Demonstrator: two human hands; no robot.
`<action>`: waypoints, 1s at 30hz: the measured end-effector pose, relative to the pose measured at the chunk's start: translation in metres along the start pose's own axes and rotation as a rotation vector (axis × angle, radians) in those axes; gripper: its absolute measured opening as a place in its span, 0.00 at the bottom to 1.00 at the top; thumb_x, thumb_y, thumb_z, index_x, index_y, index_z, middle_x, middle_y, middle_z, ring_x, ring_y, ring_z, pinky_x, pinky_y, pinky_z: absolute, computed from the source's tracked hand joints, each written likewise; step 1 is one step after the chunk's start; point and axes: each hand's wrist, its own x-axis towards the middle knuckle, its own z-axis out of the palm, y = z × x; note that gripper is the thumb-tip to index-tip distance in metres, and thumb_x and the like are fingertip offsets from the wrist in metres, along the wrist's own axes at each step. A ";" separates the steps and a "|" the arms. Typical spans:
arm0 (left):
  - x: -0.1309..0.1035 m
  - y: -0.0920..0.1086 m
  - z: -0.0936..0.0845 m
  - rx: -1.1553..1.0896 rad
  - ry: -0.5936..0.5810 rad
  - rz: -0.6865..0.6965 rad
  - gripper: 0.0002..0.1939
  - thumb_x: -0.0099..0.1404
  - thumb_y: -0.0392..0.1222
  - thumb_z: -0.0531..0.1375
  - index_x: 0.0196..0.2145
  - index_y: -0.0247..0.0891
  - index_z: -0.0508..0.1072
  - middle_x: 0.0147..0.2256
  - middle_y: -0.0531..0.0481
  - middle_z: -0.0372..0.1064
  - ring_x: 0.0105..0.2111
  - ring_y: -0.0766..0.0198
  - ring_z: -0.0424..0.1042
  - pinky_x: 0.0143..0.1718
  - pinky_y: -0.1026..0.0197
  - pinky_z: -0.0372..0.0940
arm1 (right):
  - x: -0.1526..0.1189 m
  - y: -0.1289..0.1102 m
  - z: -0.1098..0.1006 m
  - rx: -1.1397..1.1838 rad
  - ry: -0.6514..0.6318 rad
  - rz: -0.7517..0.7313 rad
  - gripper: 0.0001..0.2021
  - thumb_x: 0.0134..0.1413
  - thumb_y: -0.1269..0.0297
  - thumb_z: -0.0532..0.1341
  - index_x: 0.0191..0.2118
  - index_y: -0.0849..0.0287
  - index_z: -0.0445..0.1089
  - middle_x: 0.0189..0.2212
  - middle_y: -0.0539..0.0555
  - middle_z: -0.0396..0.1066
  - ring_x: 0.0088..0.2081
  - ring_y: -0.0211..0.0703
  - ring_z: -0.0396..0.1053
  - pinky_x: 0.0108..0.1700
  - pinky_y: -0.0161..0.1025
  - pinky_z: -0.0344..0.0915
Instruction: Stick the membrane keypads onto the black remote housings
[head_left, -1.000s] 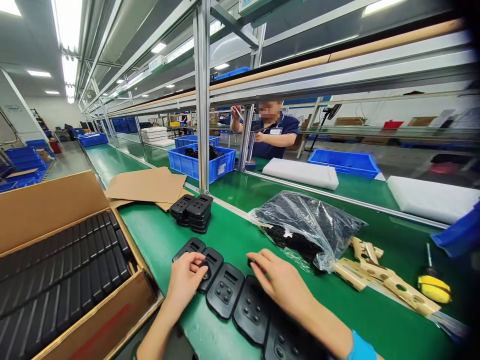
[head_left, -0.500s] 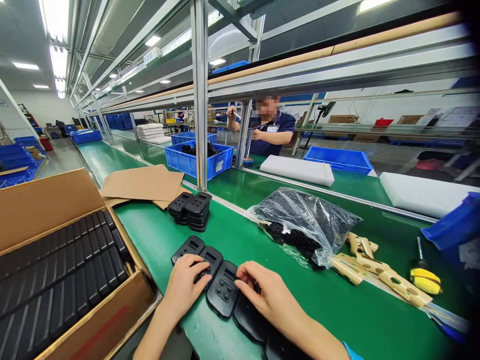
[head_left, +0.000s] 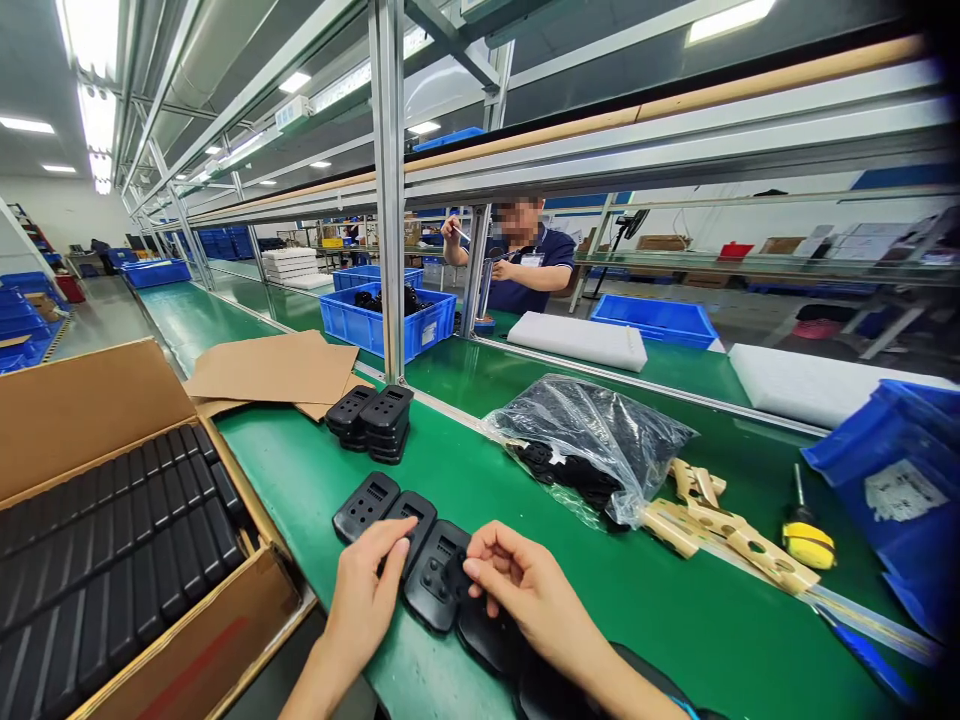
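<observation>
A row of black plastic housings (head_left: pixel 430 592) lies on the green work surface (head_left: pixel 600 600). My left hand (head_left: pixel 366 580) is over the second housing of the row, thumb and index finger slightly apart, with no object visible between them. Above the right edge of the third housing, my right hand (head_left: pixel 517 580) pinches a small dark piece whose shape is hard to make out. Parts of the housings nearest me are hidden under my right hand and forearm. Behind the row stand two stacks of similar black housings (head_left: pixel 388 412).
An open cardboard box (head_left: pixel 82 400) full of black parts is at the left. Flat cardboard (head_left: pixel 274 368), a blue bin (head_left: pixel 349 322), a plastic bag (head_left: pixel 592 430), tan pieces (head_left: pixel 765 560) and a yellow-handled tool (head_left: pixel 808 543) lie around. A person (head_left: pixel 529 275) works across the line.
The view has shifted slightly. My left fingers have drawn back from the second housing and look straighter. My right hand has moved slightly, and a dark piece now shows at its fingertips.
</observation>
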 end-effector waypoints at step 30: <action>0.026 -0.048 -0.047 -0.169 0.258 -0.344 0.23 0.53 0.49 0.60 0.43 0.33 0.76 0.32 0.46 0.74 0.25 0.61 0.75 0.32 0.57 0.72 | 0.084 0.072 -0.140 -1.388 0.236 -0.079 0.18 0.62 0.68 0.48 0.51 0.66 0.68 0.50 0.66 0.68 0.47 0.57 0.69 0.43 0.47 0.68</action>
